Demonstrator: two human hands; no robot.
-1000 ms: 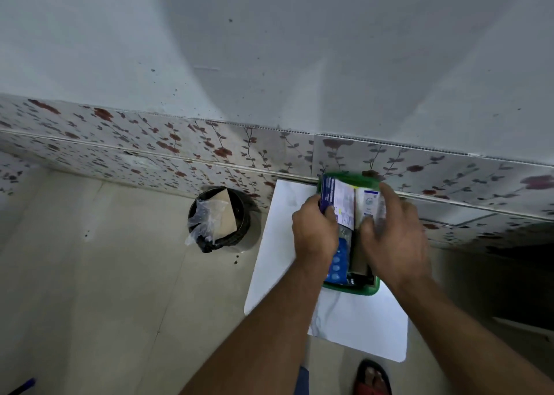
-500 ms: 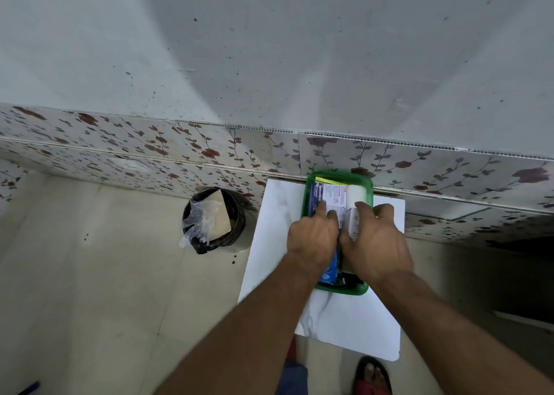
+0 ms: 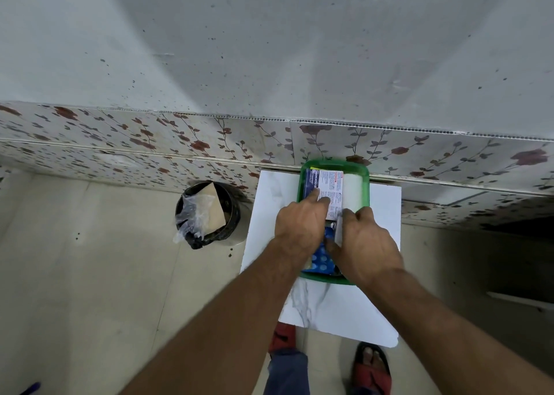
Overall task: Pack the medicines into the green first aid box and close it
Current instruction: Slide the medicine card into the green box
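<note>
The green first aid box (image 3: 364, 181) lies open on a white marbled board (image 3: 335, 307), close to the tiled wall. Inside it lie a blue-and-white medicine carton (image 3: 328, 183), a white roll or pack (image 3: 355, 189) to its right, and a blue blister strip (image 3: 322, 259) at the near end. My left hand (image 3: 299, 226) presses flat on the carton with its fingers spread. My right hand (image 3: 364, 244) rests on the items in the box's near right part, its fingertips at a thin white item (image 3: 338, 229). No lid is in sight.
A black bin (image 3: 209, 211) holding a plastic bag and a brown card stands on the floor left of the board. Flower-patterned tiles (image 3: 150, 142) run along the wall base. My sandalled feet (image 3: 373, 364) stand just under the board's near edge.
The medicines that both hands held raised above the box have gone down into it. Both hands now lie lower, pressing on the contents.
</note>
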